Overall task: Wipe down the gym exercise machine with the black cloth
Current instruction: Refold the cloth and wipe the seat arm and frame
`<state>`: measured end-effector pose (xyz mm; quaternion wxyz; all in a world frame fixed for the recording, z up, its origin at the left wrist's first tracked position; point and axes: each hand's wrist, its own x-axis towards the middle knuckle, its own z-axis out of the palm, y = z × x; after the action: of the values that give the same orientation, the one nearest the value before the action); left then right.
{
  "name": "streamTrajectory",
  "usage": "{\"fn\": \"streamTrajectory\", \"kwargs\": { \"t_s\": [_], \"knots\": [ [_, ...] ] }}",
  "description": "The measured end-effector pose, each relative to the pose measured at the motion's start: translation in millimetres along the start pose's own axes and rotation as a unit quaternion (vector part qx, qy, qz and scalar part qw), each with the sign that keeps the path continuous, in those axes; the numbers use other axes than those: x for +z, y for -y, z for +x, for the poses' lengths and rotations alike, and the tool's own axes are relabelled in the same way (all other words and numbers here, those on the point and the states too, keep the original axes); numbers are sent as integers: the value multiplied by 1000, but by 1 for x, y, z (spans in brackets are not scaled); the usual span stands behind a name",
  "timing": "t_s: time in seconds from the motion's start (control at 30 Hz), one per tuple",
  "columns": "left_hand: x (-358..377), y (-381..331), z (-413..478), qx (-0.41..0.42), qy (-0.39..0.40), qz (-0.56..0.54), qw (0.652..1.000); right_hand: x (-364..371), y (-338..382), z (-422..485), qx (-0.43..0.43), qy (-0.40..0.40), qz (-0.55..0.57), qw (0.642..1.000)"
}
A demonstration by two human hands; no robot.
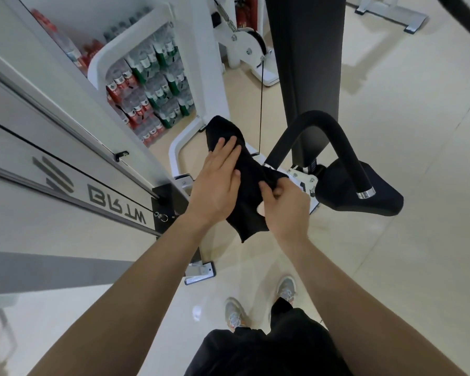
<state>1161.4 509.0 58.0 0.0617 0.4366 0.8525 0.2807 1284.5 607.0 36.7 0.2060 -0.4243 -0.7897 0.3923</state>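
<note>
Left hand (217, 183) lies flat, fingers straight, on the black cloth (248, 185). Right hand (285, 204) pinches it, fingers curled, apparently clear of the machine's padded handle (334, 131).

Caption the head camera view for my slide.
Left hand flat on a crumpled black cloth, right hand pinching it, beside a white gym machine and its black padded seat.

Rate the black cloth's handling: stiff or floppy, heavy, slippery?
Likely floppy: the black cloth folds over itself and its lower corner hangs limp. Probably light: a pinch by the right hand plus the flat left hand seem to carry it. Matte fabric, so probably not slippery.
</note>
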Motion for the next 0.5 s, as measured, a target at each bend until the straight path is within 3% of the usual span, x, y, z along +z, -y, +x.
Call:
{"fn": "streamTrajectory", "kwargs": {
  "t_s": [0.1,0.2,0.33,0.5],
  "knots": [
    [2,1,-5,-2,2,-11,1000,-14,-11,-13,-177,-53,-103,977],
    [1,2,-5,2,4,-10,1000,-11,-28,-9,-350,31,-220,910],
    [-5,10,-4,33,18,14,999,-6,-30,9,-412,102,-365,829],
    [-8,20,11,66,72,78,992,-5,-19,48,-507,63,-377,772]
  ]
}}
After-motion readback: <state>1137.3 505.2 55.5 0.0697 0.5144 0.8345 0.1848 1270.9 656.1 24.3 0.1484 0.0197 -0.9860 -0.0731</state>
